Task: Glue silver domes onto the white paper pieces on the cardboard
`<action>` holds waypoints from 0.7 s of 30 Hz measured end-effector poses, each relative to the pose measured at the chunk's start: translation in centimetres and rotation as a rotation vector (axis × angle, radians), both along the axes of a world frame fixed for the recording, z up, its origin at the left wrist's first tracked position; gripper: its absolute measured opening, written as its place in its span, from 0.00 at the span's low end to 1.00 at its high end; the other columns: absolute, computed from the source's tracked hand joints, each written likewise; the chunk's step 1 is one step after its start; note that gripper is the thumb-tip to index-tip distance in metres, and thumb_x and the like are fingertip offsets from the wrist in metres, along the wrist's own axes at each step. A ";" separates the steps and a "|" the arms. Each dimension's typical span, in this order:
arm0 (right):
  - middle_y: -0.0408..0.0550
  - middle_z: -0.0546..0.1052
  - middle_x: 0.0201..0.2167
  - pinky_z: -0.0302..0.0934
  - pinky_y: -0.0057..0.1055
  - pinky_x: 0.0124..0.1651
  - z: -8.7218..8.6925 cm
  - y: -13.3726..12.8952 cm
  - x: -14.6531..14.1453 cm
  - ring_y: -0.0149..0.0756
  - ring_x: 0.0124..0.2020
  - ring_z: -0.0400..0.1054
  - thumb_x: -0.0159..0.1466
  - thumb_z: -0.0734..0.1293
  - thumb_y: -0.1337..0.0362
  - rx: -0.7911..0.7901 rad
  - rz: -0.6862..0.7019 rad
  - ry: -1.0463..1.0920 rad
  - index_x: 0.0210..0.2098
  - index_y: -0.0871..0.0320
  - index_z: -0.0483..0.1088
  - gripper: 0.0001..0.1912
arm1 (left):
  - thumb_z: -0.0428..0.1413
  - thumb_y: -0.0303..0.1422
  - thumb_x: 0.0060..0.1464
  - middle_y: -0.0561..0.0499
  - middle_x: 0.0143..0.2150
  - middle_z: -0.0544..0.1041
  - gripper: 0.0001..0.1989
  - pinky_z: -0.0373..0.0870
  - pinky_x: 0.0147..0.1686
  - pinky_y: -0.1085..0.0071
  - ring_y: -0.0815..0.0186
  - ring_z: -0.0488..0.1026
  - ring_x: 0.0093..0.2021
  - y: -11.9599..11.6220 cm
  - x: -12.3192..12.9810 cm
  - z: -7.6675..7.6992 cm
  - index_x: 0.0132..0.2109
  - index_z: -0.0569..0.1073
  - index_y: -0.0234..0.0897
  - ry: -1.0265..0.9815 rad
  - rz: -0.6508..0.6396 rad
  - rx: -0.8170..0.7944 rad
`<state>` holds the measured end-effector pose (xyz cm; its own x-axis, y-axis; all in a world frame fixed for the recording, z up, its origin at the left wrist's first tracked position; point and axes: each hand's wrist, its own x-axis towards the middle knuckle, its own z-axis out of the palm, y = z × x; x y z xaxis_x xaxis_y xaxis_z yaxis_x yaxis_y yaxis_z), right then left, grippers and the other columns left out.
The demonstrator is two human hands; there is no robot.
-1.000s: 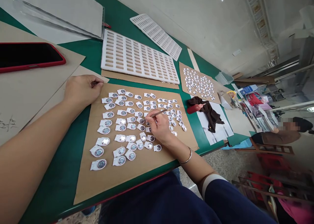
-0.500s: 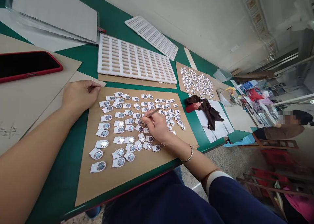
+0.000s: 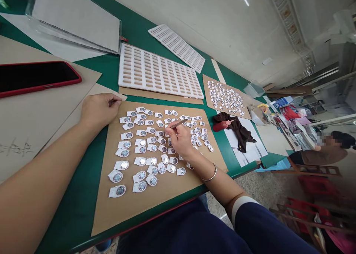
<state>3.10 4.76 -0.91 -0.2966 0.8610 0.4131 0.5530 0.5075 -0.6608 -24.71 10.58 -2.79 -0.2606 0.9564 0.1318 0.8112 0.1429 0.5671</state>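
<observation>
A brown cardboard sheet point(image 3: 133, 209) lies in front of me. Spread over it in loose rows are many small round silver-rimmed pieces on white tabs point(image 3: 120, 190). My right hand point(image 3: 180, 140) is above the middle of the sheet, closed in a pen grip on a slim metal tool point(image 3: 178, 123). The tool's lower tip is among the pieces, and whether it touches one cannot be made out. At the sheet's far left corner rests my left hand point(image 3: 100, 111), its fingers curled in. What those fingertips hold, if anything, is hidden.
Beyond the sheet lies a white slotted tray point(image 3: 161, 70), with a second slotted tray point(image 3: 178, 46) behind. A red-cased phone point(image 3: 39, 77) is at left. To the right are another filled cardboard point(image 3: 207, 88), a red bottle point(image 3: 221, 126) and dark cloth point(image 3: 241, 135). A person point(image 3: 319, 153) sits far right.
The whole view has shifted slightly, so the table appears further right. My right hand, with the slim tool, has moved a little over the pieces. My left hand stays at the corner.
</observation>
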 end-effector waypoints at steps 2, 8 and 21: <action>0.44 0.73 0.27 0.63 0.32 0.33 0.1 0.0 0.0 0.32 0.28 0.68 0.67 0.61 0.61 0.006 0.009 -0.012 0.34 0.55 0.66 0.07 | 0.51 0.42 0.52 0.50 0.36 0.78 0.18 0.70 0.42 0.65 0.60 0.73 0.36 0.0 0.0 0.0 0.44 0.79 0.40 0.002 0.003 0.000; 0.43 0.74 0.26 0.63 0.30 0.32 -0.3 0.2 -0.4 0.31 0.26 0.67 0.67 0.60 0.63 0.028 0.023 0.013 0.32 0.55 0.65 0.07 | 0.50 0.42 0.53 0.52 0.34 0.77 0.18 0.69 0.40 0.65 0.61 0.73 0.35 -0.1 0.2 -0.1 0.44 0.78 0.42 0.005 0.019 0.023; 0.44 0.74 0.26 0.65 0.31 0.32 -0.2 0.1 0.0 0.31 0.27 0.71 0.66 0.61 0.59 -0.080 0.010 0.085 0.34 0.56 0.65 0.07 | 0.51 0.41 0.52 0.52 0.34 0.78 0.17 0.69 0.38 0.65 0.61 0.72 0.34 -0.1 0.1 -0.3 0.44 0.79 0.42 -0.003 0.012 0.023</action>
